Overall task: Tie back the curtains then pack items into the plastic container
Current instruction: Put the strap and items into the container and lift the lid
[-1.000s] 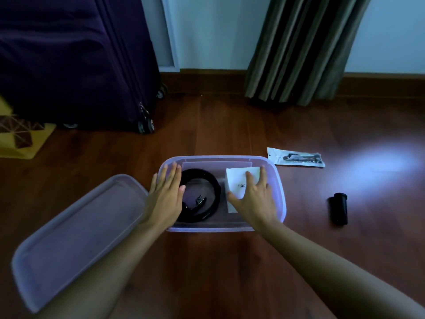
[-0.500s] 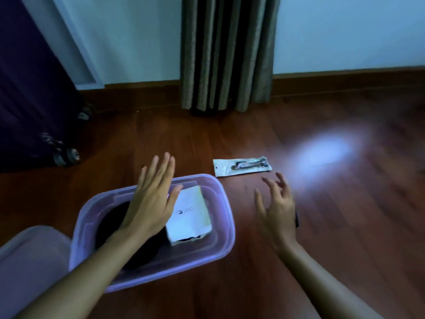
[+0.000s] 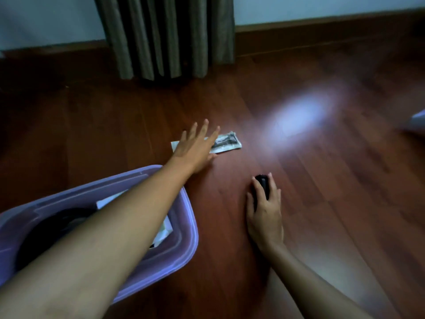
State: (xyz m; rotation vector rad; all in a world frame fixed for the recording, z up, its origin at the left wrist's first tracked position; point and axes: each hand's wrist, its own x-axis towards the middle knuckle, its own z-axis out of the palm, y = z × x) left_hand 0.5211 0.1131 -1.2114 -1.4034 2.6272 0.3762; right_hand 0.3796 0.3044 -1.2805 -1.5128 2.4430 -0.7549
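Observation:
A clear purple plastic container (image 3: 184, 247) sits on the wood floor at lower left, holding a black coiled item (image 3: 46, 229) and a white box (image 3: 164, 229), both partly hidden by my left forearm. My left hand (image 3: 195, 147) reaches across the container with fingers straight, lying over the left end of a small plastic packet (image 3: 226, 143) on the floor. My right hand (image 3: 264, 212) lies on a small black cylinder (image 3: 263, 183), fingers curled around it on the floor.
A dark pleated curtain (image 3: 165, 35) hangs to the floor by the far wall, with a brown skirting board (image 3: 322, 31) beside it. A bright light patch (image 3: 296, 118) shines on the floor. Something pale (image 3: 417, 122) shows at the right edge.
My left hand left the container and stretched forward onto the packet. My right hand came down on the black cylinder. The view swung right, so the container slid to lower left.

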